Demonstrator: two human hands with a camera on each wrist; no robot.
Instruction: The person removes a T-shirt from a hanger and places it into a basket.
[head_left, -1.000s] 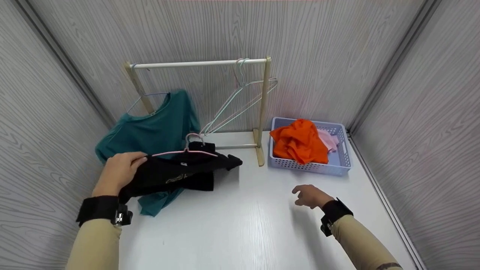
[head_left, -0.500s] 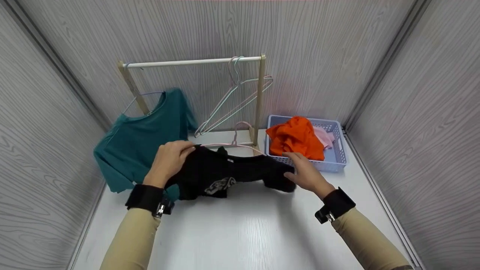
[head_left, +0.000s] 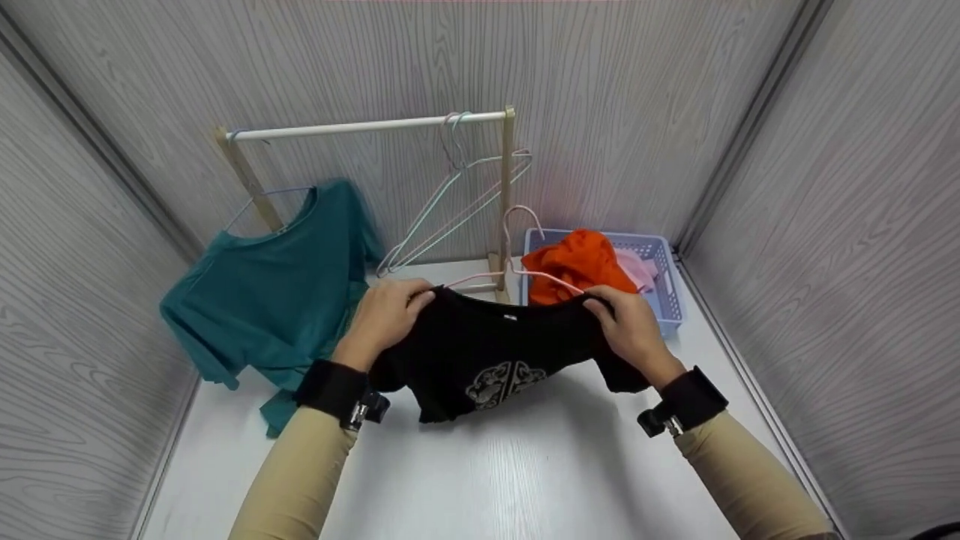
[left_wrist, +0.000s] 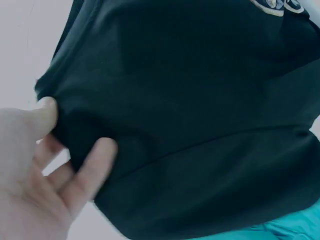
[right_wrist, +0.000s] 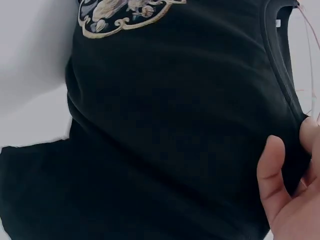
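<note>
Teal shirt (head_left: 270, 277), orange cloth (head_left: 574, 262), basket (head_left: 660, 247)

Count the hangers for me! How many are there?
4 that I can make out: a pink hanger in the black shirt, one under the teal shirt, and two bare hangers on the rail. Overlapping wires may hide more.

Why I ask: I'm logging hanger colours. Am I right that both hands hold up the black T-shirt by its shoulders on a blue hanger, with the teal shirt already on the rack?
Not quite: the hanger in the black T-shirt is pink, not blue, as the head view shows. The rest holds: the left hand and right hand grip its shoulders, and the teal shirt hangs on the rack.
</note>
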